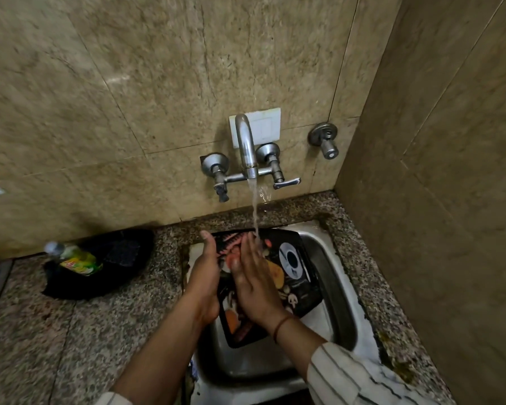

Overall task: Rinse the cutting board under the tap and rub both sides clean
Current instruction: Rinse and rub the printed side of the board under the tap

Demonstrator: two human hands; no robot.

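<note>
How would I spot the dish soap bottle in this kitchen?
Start at the steel sink, then look left along the speckled counter. The bottle lies against a black cloth by the wall: clear, yellow-green liquid, bright label, the only colourful thing there.

Black cutting board (pixel 297 260) printed with orange, white and red food pictures. Speckled grey granite worktop (pixel 114 317), beige marbled wall tiles (pixel 158 68). Cream sleeve (pixel 354 378) with dark pinstripes, green-yellow bottle (pixel 76 260)

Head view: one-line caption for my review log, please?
Left hand steadies a printed black cutting board over the sink while right hand rubs it under the running tap.
</note>
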